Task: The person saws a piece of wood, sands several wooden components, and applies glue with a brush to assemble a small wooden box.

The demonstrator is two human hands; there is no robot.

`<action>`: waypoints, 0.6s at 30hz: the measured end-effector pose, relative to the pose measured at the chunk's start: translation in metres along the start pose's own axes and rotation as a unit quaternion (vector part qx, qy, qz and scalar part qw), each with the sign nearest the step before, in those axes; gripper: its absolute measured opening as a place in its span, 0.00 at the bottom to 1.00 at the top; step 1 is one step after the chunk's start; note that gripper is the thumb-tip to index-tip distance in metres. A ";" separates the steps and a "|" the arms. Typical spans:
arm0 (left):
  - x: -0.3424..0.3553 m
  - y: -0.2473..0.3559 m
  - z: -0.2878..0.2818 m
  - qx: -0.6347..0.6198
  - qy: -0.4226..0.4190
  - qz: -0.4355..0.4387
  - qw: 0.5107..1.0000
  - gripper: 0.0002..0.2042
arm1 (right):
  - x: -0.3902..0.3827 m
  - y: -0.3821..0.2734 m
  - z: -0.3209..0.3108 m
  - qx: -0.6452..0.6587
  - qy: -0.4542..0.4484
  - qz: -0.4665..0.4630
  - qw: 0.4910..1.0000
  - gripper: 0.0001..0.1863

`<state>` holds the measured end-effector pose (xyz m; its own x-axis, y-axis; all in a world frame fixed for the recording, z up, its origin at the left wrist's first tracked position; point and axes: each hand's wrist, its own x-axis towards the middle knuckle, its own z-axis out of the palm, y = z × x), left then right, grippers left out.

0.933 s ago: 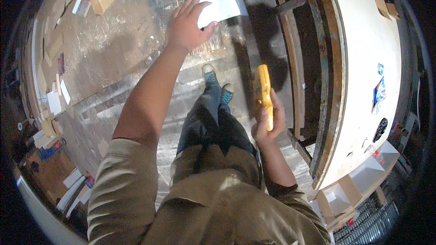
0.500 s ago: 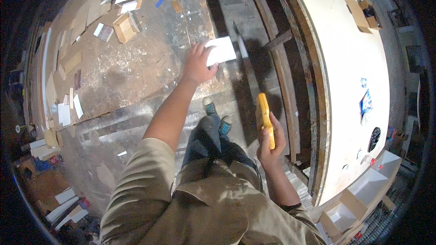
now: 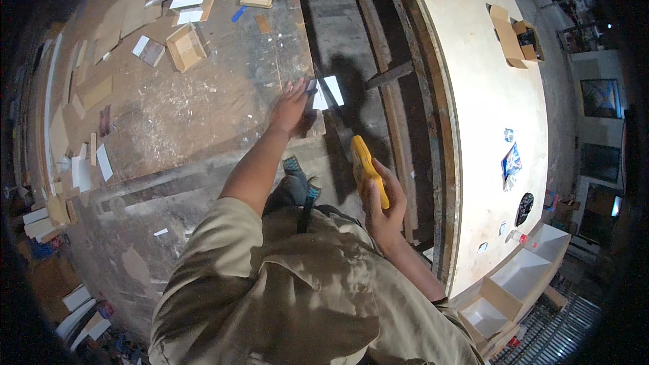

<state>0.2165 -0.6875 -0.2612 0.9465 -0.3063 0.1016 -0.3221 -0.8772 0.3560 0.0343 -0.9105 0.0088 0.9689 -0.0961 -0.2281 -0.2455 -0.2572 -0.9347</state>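
My right hand (image 3: 385, 209) is closed round the yellow handle of a hand saw (image 3: 367, 165). Its dark blade slants up and left across a small white board piece (image 3: 333, 90), which juts past the table's right edge. My left hand (image 3: 291, 109) presses that piece down near the edge, its fingers stretched over the left part and its thumb side lower down. The hand and its shadow hide some of the board. Beneath it lies the brown, scuffed wooden table (image 3: 223, 101).
Open wooden boxes (image 3: 187, 47), offcuts and a blue strip (image 3: 238, 13) lie on the table's far part. Right of a gap with wooden beams (image 3: 399, 135) stands a pale panel (image 3: 473, 162), bearing a cardboard box (image 3: 512, 35). A compartmented box (image 3: 534, 263) is at lower right.
The white board has come down onto the table edge, with my left hand flatter on it. My right hand has brought the saw left, laying its blade over the board.
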 end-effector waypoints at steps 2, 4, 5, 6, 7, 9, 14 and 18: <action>-0.002 -0.006 0.005 0.026 -0.003 -0.012 1.000 0.24 | 0.005 -0.016 0.007 0.007 -0.014 0.022 1.000 0.21; 0.005 0.032 -0.033 -0.059 0.017 0.069 0.996 0.25 | 0.003 -0.025 0.004 0.016 -0.007 0.052 0.998 0.21; 0.004 0.035 -0.049 -0.060 0.016 0.065 0.996 0.25 | 0.003 -0.033 0.006 -0.006 -0.016 0.031 0.999 0.21; 0.003 0.038 -0.063 -0.111 -0.011 0.046 0.993 0.28 | 0.003 -0.039 0.008 -0.028 -0.023 0.011 0.999 0.21; 0.003 0.039 -0.068 -0.162 -0.039 0.027 0.986 0.31 | 0.004 -0.041 0.009 -0.029 -0.023 0.013 0.999 0.21; 0.004 0.032 -0.059 -0.109 -0.040 0.050 0.992 0.30 | 0.006 -0.044 0.011 -0.048 -0.010 0.011 0.999 0.21; -0.002 0.006 -0.023 -0.008 0.054 0.111 0.992 0.26 | 0.053 -0.052 0.019 -0.024 -0.023 0.085 0.996 0.21; 0.005 0.030 -0.042 -0.034 0.057 0.109 0.992 0.24 | 0.074 -0.059 0.017 -0.006 -0.041 0.098 0.994 0.23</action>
<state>0.2122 -0.6994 -0.2108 0.8518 -0.4392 0.2855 -0.5211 -0.7662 0.3760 0.1209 -0.8859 0.0422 0.9020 -0.0670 -0.4265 -0.4289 -0.2524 -0.8674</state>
